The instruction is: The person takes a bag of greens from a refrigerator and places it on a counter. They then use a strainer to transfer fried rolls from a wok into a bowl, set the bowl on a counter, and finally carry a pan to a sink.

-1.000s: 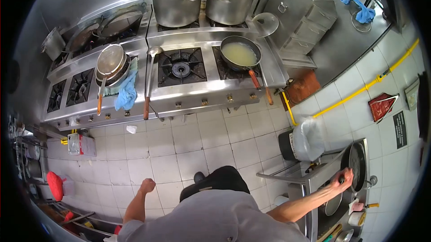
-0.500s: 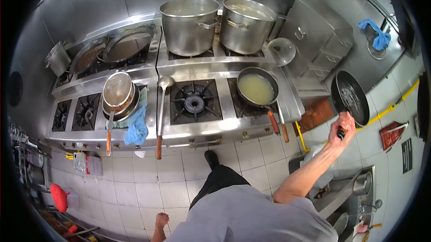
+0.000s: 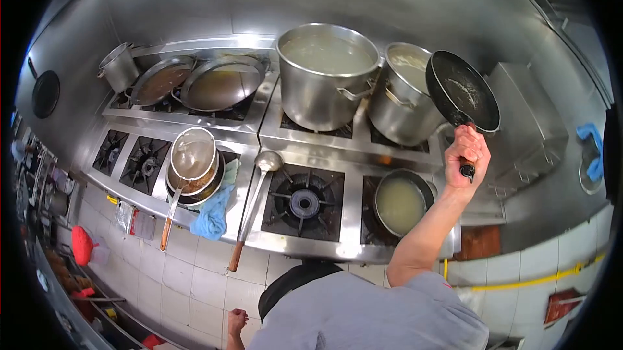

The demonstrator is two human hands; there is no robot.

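Observation:
My right hand is wrapped round the handle of a black frying pan, raised and tilted in front of the right stockpot. The pan's inside looks wet, with pale streaks. Below my forearm, a second pan with cloudy yellowish liquid sits on the front right burner. My left hand hangs low at my left side, away from the stove, with its fingers curled; whether anything is in them is too small to tell. A ladle lies beside the bare front burner.
A large stockpot and two wide pans stand on the back burners. At the front left, a strainer rests over a pot beside a blue cloth. Steel drawers stand at the right, near a yellow pipe.
My right hand has lifted the frying pan and brought it from the right side towards the back stockpot. The view has shifted, and my left hand still hangs low.

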